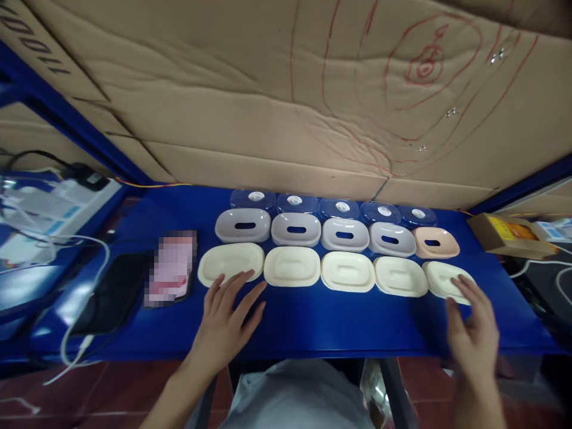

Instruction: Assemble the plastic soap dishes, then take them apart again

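Note:
Several cream oval plastic pieces (pixel 292 266) with a raised bar in the middle form the front row on the blue table. My left hand (pixel 230 313) lies with spread fingers at the near edge of the leftmost cream piece (pixel 232 257). At the other end, my right hand (pixel 473 328) has its fingertips on the rightmost cream piece (pixel 440 277), thumb and fingers apart. Behind runs a row of grey oval shells (pixel 296 238) with slots, ending in a peach shell (pixel 447 244). Dark blue see-through lids (pixel 298 202) with round stickers make up the back row.
To the left are a blurred-out phone (pixel 172 268), a black phone (pixel 111 292), a white cable (pixel 71 333) and a power strip (pixel 84 202). A small cardboard box (pixel 509 238) stands at the right. Cardboard sheeting (pixel 245 119) walls off the back. The blue table's front edge (pixel 313 353) is near my body.

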Demonstrator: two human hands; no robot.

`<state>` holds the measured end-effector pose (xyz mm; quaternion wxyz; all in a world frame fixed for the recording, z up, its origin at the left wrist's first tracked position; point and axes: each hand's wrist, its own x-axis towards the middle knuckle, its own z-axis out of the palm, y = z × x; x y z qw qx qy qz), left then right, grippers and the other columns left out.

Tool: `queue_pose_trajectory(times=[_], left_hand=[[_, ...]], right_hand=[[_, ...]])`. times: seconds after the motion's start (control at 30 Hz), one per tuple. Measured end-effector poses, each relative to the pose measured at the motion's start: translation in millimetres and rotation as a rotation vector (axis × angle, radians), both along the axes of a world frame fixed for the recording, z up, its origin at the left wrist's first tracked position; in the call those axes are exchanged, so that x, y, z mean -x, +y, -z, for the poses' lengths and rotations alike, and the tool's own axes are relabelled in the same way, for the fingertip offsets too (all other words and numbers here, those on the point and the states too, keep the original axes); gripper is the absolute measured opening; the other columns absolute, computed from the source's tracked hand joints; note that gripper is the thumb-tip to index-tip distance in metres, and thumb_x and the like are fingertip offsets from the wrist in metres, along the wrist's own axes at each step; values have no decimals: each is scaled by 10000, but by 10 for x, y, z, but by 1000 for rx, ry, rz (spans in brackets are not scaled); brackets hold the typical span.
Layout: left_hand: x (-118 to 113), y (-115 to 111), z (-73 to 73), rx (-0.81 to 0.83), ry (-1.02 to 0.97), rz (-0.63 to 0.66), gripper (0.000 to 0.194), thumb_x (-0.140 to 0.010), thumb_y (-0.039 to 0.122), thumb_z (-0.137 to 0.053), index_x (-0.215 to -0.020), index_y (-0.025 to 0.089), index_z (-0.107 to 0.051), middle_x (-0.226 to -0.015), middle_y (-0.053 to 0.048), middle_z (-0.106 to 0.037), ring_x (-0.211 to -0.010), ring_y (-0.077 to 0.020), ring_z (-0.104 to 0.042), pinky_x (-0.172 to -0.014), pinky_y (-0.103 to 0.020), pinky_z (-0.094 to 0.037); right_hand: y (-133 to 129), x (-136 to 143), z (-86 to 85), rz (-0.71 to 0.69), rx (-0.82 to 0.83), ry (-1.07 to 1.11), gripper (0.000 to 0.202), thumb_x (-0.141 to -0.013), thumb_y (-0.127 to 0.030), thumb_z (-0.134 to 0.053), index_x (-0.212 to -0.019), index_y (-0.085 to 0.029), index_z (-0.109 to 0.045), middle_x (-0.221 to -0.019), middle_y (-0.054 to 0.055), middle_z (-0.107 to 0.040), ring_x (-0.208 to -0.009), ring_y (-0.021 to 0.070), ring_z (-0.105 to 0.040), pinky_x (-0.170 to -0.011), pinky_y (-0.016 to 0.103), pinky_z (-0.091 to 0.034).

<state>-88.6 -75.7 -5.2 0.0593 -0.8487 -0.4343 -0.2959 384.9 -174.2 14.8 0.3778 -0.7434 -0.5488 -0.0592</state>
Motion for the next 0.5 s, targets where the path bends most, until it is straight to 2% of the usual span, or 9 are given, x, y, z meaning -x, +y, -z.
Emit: queue_pose_trajectory(times=[0.03,0.07,0.13,0.2,0.27,0.37,0.43,0.47,0.5], left_hand=[[-20,4,-5,-10,2,-11,438,-992,127,-694,-1419,207,-632,-1459,-182,-642,-1362,-360,-633,-1221,-626,-428],[-28,4,-12,-20,-4,-23,433,-993,126,-694,-1414,207,-632,-1454,-180,-645,-1357,-354,-634,-1223,-619,-424],[-8,-16,-25,-21,-49,-45,393,-1000,121,-680,-1382,206,-645,-1403,-169,-671,-1318,-335,-649,-1200,-588,-442],[35,-77,-18,53,-142,-46,293,-1026,134,-638,-1306,210,-682,-1280,-143,-719,-1204,-304,-686,-1104,-526,-501],[29,-189,26,210,-255,11,218,-1073,158,-542,-1204,198,-711,-1107,-129,-746,-1017,-269,-702,-925,-450,-542],[-230,-426,174,422,-291,260,293,-1104,247,-464,-950,215,-712,-821,-82,-714,-733,-225,-657,-689,-384,-516],[-572,-587,306,482,-241,520,337,-1008,461,-659,-741,255,-654,-660,-32,-660,-632,-212,-638,-605,-362,-510],[-764,-656,370,486,-214,631,443,-905,566,-763,-643,249,-598,-593,-24,-627,-574,-207,-616,-546,-358,-482],[-950,-713,427,493,-164,761,532,-850,563,-816,-551,237,-521,-526,-18,-582,-510,-197,-581,-495,-359,-449]], right_hand=[[56,366,8,-21,-88,44,413,-1034,-321,-600,-1443,-332,-657,-1460,151,-668,-1420,411,-616,-1157,702,-493],[100,747,23,-133,-113,70,387,-1038,-271,-576,-1409,-321,-671,-1375,143,-704,-1344,391,-665,-1100,680,-543],[143,1475,54,-592,-63,54,459,-1016,-147,-527,-1408,-337,-670,-1319,110,-736,-1248,314,-715,-990,531,-631],[139,2033,55,-1021,-153,-57,512,-971,-78,-524,-1394,-320,-681,-1251,71,-778,-1142,254,-747,-979,462,-637],[156,2336,7,-1244,-231,-96,408,-983,-90,-543,-1315,-255,-713,-1169,53,-804,-1066,204,-752,-986,387,-635],[402,2407,-164,-1328,-291,-106,300,-1033,-153,-533,-1259,-225,-717,-1067,44,-808,-945,172,-740,-899,330,-640],[767,2372,-319,-1324,-266,-194,296,-1056,-205,-545,-1312,-226,-693,-1098,65,-800,-939,190,-739,-860,354,-636],[1000,2369,-393,-1300,-224,-263,311,-1064,-203,-550,-1349,-219,-675,-1164,93,-791,-1015,212,-744,-889,378,-629],[1252,2385,-459,-1275,-154,-329,333,-1072,-202,-553,-1389,-210,-655,-1261,125,-767,-1147,248,-733,-965,422,-616]])
